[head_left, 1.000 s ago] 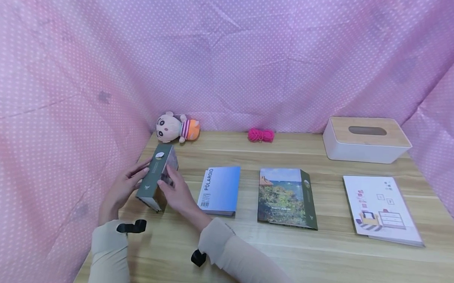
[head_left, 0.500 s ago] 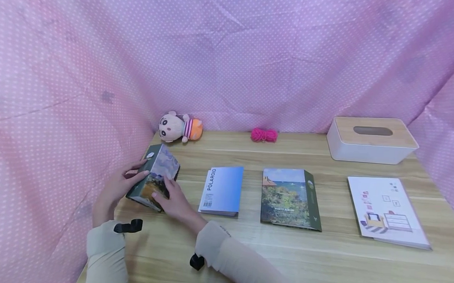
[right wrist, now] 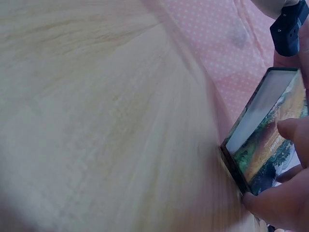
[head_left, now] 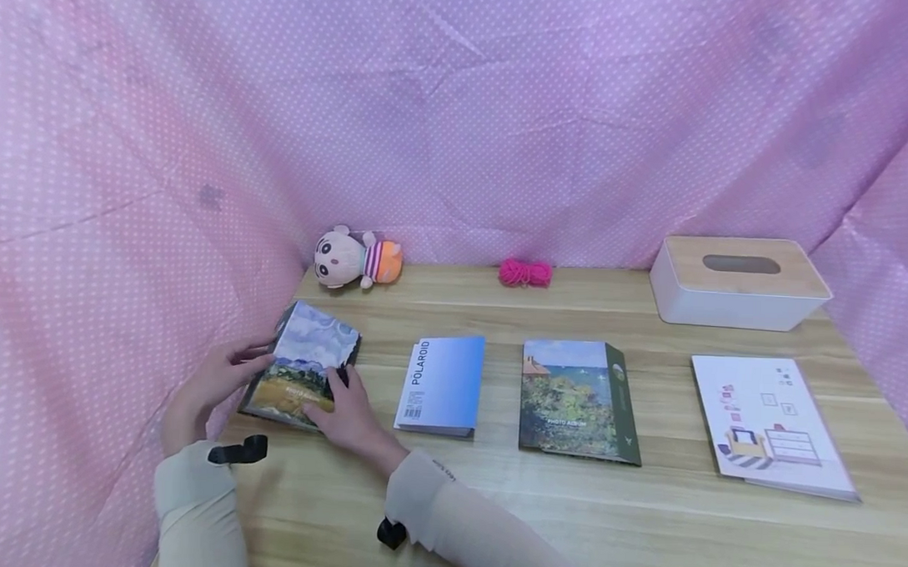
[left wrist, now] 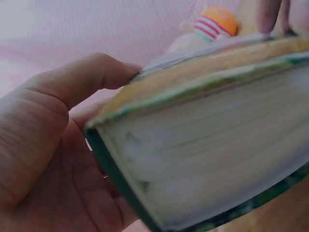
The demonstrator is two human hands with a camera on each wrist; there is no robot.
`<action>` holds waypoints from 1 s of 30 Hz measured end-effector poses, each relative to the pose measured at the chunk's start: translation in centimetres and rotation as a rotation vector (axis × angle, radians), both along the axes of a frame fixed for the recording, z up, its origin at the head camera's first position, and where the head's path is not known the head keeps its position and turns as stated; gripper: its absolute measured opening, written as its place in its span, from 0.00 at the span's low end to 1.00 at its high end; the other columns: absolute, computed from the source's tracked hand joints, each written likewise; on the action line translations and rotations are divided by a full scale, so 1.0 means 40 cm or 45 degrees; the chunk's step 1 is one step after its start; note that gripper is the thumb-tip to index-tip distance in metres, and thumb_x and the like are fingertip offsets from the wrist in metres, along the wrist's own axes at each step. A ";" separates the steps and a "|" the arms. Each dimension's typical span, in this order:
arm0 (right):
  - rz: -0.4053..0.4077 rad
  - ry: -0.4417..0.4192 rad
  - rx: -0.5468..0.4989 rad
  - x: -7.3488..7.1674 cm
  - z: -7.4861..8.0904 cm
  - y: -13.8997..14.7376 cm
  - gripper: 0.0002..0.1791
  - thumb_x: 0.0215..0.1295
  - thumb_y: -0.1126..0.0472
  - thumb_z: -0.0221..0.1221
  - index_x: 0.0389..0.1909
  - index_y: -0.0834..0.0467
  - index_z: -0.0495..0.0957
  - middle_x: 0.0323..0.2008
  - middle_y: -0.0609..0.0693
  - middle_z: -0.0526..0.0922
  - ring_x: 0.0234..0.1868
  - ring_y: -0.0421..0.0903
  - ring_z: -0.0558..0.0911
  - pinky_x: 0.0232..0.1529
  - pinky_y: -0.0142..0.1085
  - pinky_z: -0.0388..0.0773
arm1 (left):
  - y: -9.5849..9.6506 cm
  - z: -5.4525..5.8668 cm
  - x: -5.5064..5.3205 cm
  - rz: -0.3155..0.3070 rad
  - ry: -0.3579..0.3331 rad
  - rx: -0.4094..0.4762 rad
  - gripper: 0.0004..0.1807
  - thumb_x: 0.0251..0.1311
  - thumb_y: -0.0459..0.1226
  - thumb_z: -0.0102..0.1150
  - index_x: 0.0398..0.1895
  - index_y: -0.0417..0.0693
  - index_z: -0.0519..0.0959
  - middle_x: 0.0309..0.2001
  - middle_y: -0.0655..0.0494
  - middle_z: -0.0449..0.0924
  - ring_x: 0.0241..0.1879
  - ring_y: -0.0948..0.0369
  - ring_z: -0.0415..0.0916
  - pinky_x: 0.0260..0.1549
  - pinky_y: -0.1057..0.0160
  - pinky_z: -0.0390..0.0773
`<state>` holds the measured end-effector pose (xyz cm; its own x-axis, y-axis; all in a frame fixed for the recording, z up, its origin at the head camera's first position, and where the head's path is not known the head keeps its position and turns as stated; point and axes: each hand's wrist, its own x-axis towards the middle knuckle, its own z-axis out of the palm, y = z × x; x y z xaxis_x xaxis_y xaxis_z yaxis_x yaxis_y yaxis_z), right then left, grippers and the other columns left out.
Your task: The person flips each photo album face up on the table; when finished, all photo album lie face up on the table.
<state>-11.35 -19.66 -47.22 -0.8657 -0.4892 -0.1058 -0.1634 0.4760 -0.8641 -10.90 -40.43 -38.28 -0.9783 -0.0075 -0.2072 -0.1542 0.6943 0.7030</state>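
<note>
Held from 2 sides at the lower left of the head view: photo album (head_left: 298, 368), front cover up, touching both hands and nearer to neither. Long axis slanting from upper right to lower left, between left hand (head_left: 212, 382) and right hand (head_left: 355, 413). On the left, gripping with thumb bent over the edge, fingers behind the green spine (left wrist: 119, 176). On the right, pinching, with thumb on the cover. Impossible to tell any contact with the tabletop (head_left: 604, 514).
</note>
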 end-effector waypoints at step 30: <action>0.003 0.000 0.065 0.018 -0.005 0.009 0.46 0.63 0.49 0.61 0.75 0.59 0.47 0.77 0.55 0.35 0.76 0.48 0.46 0.72 0.34 0.54 | -0.033 -0.149 -0.003 0.345 -0.236 0.132 0.34 0.72 0.50 0.42 0.73 0.40 0.52 0.73 0.34 0.48 0.71 0.41 0.48 0.67 0.42 0.56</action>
<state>-10.63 -19.30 -47.41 -0.8646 -0.4852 -0.1305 -0.1646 0.5188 -0.8389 -11.03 -41.74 -44.24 -0.8893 -0.2312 -0.3947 -0.4549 0.5370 0.7104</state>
